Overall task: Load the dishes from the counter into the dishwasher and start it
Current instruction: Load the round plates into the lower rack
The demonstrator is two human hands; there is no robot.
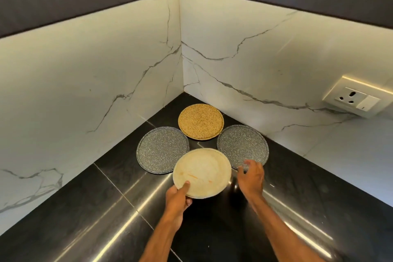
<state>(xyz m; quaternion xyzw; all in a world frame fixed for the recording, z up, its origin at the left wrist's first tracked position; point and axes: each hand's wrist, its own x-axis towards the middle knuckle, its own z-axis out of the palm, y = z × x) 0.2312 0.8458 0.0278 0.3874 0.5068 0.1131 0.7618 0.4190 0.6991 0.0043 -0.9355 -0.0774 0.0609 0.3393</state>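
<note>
Several plates lie in the corner of a black counter (pixel 89 215). A cream plate (pixel 204 171) with orange smears is nearest me; my left hand (pixel 177 198) grips its near-left rim, thumb on top, and the plate looks slightly lifted. To its left lies a grey speckled plate (pixel 159 147) and to its right a second grey speckled plate (pixel 242 144). A yellow speckled plate (pixel 201 121) sits behind them in the corner. My right hand (pixel 252 178) hovers with fingers apart just over the near edge of the right grey plate, holding nothing.
White marble backsplash walls (pixel 106 74) meet at the corner behind the plates. A wall socket with a switch (pixel 354 100) is on the right wall. Dark cabinets run above. The dishwasher is not in view.
</note>
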